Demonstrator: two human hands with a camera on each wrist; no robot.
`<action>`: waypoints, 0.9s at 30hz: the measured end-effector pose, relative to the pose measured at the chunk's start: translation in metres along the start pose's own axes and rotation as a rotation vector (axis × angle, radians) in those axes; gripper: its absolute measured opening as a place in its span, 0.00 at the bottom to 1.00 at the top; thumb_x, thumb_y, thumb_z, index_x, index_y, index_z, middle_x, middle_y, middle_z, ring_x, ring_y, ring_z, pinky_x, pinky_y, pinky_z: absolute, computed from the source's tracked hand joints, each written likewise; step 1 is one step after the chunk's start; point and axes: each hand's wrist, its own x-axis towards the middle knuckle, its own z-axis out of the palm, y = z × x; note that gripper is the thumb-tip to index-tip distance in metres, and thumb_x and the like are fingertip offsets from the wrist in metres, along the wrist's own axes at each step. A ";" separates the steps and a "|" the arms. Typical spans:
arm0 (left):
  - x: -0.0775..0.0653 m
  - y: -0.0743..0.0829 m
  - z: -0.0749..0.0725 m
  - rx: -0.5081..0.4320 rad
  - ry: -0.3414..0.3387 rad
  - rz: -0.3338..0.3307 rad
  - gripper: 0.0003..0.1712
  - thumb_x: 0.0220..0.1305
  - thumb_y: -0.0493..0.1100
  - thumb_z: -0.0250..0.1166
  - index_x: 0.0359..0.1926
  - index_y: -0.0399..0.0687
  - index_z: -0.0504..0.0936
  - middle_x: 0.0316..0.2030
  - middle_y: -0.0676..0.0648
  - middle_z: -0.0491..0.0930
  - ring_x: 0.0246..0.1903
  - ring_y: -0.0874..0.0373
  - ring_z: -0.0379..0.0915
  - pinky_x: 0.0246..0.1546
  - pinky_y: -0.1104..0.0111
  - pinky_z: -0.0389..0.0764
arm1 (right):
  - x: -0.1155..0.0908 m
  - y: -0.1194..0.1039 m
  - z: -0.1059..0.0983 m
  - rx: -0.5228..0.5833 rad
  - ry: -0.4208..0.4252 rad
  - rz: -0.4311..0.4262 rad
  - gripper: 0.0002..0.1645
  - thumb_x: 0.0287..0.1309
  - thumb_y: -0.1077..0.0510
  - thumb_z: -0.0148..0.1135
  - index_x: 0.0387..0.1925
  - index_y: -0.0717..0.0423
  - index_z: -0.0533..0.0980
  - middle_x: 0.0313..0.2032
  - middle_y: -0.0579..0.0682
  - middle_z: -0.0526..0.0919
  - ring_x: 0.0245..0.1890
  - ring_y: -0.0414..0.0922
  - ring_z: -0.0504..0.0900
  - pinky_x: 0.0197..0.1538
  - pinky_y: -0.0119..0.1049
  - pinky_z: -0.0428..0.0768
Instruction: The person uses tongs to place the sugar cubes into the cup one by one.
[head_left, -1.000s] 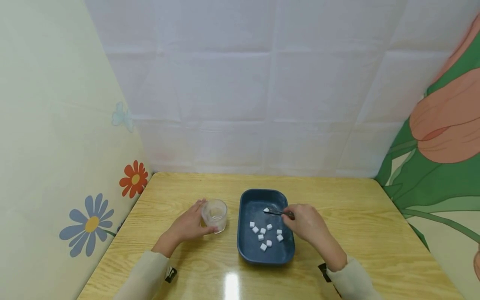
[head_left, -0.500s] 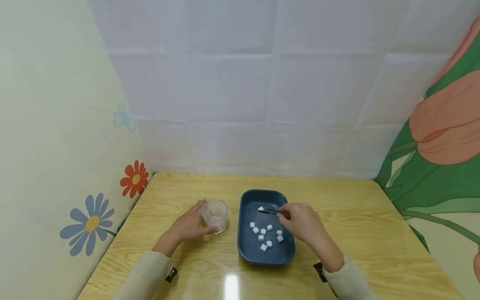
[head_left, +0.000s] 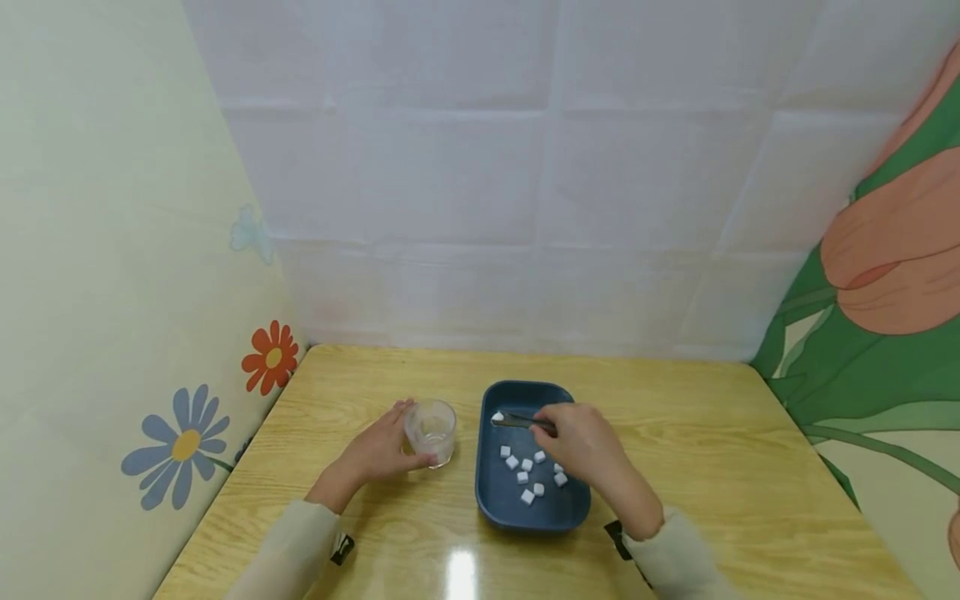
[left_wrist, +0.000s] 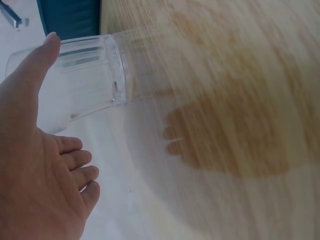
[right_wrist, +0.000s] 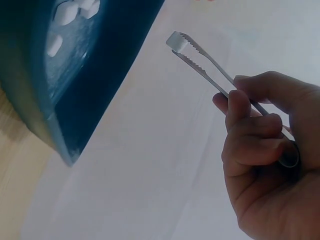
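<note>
My left hand [head_left: 378,450] holds a clear glass [head_left: 432,427] on the table left of the tray, its thumb lying along the glass wall [left_wrist: 85,75] in the left wrist view. My right hand [head_left: 581,442] pinches slim metal tongs [head_left: 521,421], pointing left over the far part of a dark blue tray [head_left: 491,496]. Between the serrated tips sits one white cube [right_wrist: 176,42], raised above the tray rim in the right wrist view. Several more white cubes [head_left: 522,477] lie loose on the tray floor, nearer the person.
The wooden table [head_left: 750,467] ends against a white sheet [head_left: 450,292] at the back. Walls with painted flowers [head_left: 186,446] stand at both sides. A narrow strip of table separates glass and tray.
My right hand has moved left across the tray, carrying the tongs and the gripped cube toward the tray's left rim. The left hand and glass have stayed in place.
</note>
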 end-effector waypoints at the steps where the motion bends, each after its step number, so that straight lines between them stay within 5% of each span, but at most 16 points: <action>1: 0.000 0.000 0.000 0.001 0.000 -0.002 0.65 0.41 0.78 0.61 0.72 0.45 0.52 0.71 0.45 0.52 0.70 0.48 0.48 0.63 0.51 0.61 | 0.001 -0.002 0.001 -0.001 0.002 -0.010 0.07 0.55 0.52 0.64 0.34 0.48 0.83 0.24 0.37 0.80 0.18 0.29 0.69 0.22 0.26 0.69; 17: 0.001 -0.002 0.002 0.011 0.005 0.009 0.65 0.42 0.79 0.60 0.72 0.45 0.52 0.71 0.45 0.52 0.69 0.48 0.48 0.64 0.52 0.60 | 0.015 -0.034 0.010 0.084 -0.044 -0.111 0.07 0.57 0.53 0.62 0.33 0.49 0.83 0.21 0.36 0.78 0.14 0.30 0.68 0.18 0.26 0.68; 27: 0.001 -0.001 0.002 -0.001 0.003 0.007 0.65 0.42 0.78 0.60 0.72 0.44 0.51 0.71 0.44 0.51 0.70 0.47 0.47 0.64 0.51 0.60 | 0.020 -0.046 0.018 0.089 -0.040 -0.161 0.08 0.58 0.54 0.61 0.35 0.51 0.84 0.27 0.41 0.83 0.19 0.28 0.72 0.24 0.25 0.72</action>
